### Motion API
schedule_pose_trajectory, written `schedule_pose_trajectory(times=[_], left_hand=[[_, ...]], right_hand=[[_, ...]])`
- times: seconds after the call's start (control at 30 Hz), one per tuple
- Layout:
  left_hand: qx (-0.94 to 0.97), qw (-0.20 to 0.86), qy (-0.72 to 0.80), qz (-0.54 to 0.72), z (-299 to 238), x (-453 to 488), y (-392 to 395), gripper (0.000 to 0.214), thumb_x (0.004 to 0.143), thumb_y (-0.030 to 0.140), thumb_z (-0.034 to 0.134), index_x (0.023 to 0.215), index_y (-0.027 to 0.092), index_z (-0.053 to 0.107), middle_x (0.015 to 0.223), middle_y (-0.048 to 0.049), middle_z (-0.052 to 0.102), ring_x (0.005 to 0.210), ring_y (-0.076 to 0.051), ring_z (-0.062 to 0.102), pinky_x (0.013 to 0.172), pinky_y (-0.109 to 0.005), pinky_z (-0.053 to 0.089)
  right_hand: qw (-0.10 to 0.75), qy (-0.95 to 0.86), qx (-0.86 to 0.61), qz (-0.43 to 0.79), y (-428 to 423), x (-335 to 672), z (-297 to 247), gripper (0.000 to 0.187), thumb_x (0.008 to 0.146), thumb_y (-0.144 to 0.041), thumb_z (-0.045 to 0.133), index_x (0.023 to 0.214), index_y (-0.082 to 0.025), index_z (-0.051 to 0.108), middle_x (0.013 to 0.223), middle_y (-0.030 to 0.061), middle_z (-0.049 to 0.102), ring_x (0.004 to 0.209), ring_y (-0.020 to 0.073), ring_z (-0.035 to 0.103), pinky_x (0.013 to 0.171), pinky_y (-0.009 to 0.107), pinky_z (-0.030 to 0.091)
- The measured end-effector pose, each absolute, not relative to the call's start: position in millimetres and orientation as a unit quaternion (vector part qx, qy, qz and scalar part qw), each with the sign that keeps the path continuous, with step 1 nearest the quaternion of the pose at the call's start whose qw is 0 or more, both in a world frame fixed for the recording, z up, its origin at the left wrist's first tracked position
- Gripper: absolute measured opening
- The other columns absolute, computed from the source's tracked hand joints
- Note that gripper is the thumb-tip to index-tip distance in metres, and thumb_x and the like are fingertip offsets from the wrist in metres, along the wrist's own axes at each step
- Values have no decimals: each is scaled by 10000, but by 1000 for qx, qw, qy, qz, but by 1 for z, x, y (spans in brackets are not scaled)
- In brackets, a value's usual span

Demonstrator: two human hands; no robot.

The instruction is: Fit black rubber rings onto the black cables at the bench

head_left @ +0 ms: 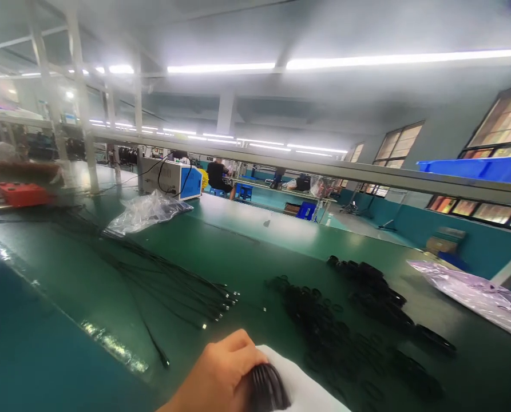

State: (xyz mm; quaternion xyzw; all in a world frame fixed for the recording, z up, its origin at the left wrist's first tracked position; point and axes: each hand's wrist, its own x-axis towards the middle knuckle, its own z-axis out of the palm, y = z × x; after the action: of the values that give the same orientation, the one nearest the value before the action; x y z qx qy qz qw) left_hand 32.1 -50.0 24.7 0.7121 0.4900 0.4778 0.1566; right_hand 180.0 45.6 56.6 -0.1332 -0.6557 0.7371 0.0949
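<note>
At the bottom middle, my left hand (227, 366) is closed, fingers bent, around a coil of black cable (268, 386) whose strands curve side by side. Against the coil's right side is a smooth white shape (307, 386); whether it is a glove or a sleeve on my right arm, I cannot tell, and no fingers of my right hand show. Beyond my left hand, several thin black cables (173, 280) lie fanned out on the green table, their light-coloured plug ends towards me. To the right spreads a dark pile of small black rings (315, 312).
Black oval pieces (375, 286) lie behind the rings. A clear plastic bag (152, 212) rests near a blue and grey machine (171, 177); another plastic bag (474, 292) is at right. A red box (23, 194) stands far left. Overhead, a shelf carries a blue tray (482, 170). A person (216, 174) sits far back.
</note>
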Motion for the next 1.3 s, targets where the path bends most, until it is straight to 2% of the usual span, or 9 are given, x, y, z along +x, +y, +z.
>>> schedule_pose_trajectory(times=[0.07, 0.2, 0.37, 0.47, 0.57, 0.73, 0.9, 1.13, 1.3], left_hand=[[668, 225, 521, 480, 26, 33, -47, 272, 739, 86, 457, 882, 179, 669, 782, -29, 594, 705, -141, 587, 630, -214, 459], [502, 444, 534, 516, 26, 37, -38, 387, 684, 109, 480, 1058, 166, 556, 723, 38, 553, 511, -105, 561, 452, -200, 447], [449, 501, 571, 471, 22, 43, -27, 243, 659, 164, 563, 898, 169, 521, 595, 84, 520, 377, -91, 498, 343, -192, 404], [457, 468, 609, 448, 13, 48, -22, 186, 679, 190, 564, 852, 188, 498, 610, 80, 523, 371, -86, 500, 333, -181, 375], [486, 415, 648, 414, 4, 50, -16, 164, 686, 177, 522, 845, 201, 489, 632, 77, 525, 377, -83, 483, 336, -182, 352], [525, 358, 666, 392, 11, 41, -13, 156, 602, 133, 561, 743, 196, 545, 583, 66, 531, 520, -109, 480, 443, -197, 301], [548, 341, 662, 381, 20, 31, -16, 160, 626, 166, 578, 779, 208, 584, 645, 50, 593, 593, -126, 519, 491, -205, 319], [546, 273, 701, 369, 3, 43, -16, 77, 659, 125, 507, 647, 202, 513, 555, 55, 531, 554, -115, 482, 495, -207, 295], [593, 290, 672, 338, -1, 28, 0, 66, 671, 152, 540, 720, 193, 556, 607, 49, 580, 572, -119, 515, 497, -202, 327]], right_hand=[[104, -648, -144, 741, 41, 180, 54, 230, 622, -222, 738, 834, -172, 662, 798, 13, 574, 775, 157, 543, 729, 277, 465], [85, -571, -178, 797, 31, 182, 46, 338, 595, -276, 738, 868, -106, 632, 805, 51, 582, 695, 150, 586, 625, 258, 461], [108, -572, -191, 791, 29, 184, 33, 360, 626, -349, 716, 800, -37, 668, 773, 129, 625, 706, 188, 603, 595, 278, 499], [106, -545, -212, 804, 27, 184, 26, 374, 626, -337, 734, 844, -40, 672, 744, 118, 633, 648, 171, 603, 582, 294, 525], [118, -515, -189, 828, 26, 181, 20, 366, 657, -350, 727, 846, -44, 656, 693, 106, 636, 574, 143, 608, 520, 242, 525], [140, -484, -182, 844, 29, 181, 3, 343, 678, -352, 726, 838, -60, 646, 689, 93, 637, 521, 122, 601, 415, 185, 501], [105, -409, -219, 879, 30, 187, -4, 333, 679, -375, 703, 802, -71, 644, 731, 91, 642, 632, 175, 657, 510, 245, 547], [63, -441, -217, 868, 41, 179, -5, 271, 601, -238, 693, 811, -68, 673, 694, 65, 629, 574, 131, 630, 512, 199, 485], [101, -471, -219, 849, 51, 182, -11, 224, 576, -221, 674, 719, -49, 658, 627, 72, 629, 491, 97, 567, 447, 179, 406]])
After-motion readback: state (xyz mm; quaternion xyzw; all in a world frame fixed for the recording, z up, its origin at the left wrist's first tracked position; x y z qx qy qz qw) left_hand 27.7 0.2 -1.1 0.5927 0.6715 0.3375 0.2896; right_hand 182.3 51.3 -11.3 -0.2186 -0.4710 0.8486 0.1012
